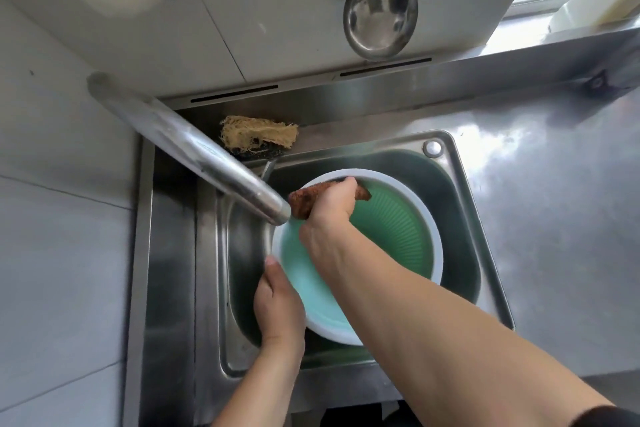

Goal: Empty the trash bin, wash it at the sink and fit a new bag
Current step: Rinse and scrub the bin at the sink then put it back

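Over sink (460,184) | left hand (277,308) grips green bin (398,236) rim | right hand (329,215) clamps brown scrubber (304,201) | no writing legible

Bin (398,218): stands in your sink (485,253), mouth up.
Faucet (194,149): reaches from your rear left over the bin's left rim.
Left hand (277,308): on the bin's near-left rim.
Right hand (329,215): inside the bin, against its far wall, holding the scrubber (304,201).
Loofah (258,135): on the ledge behind the sink.
Ladle (379,14): hangs on the wall behind.
Tabletop (554,201): right of the sink.
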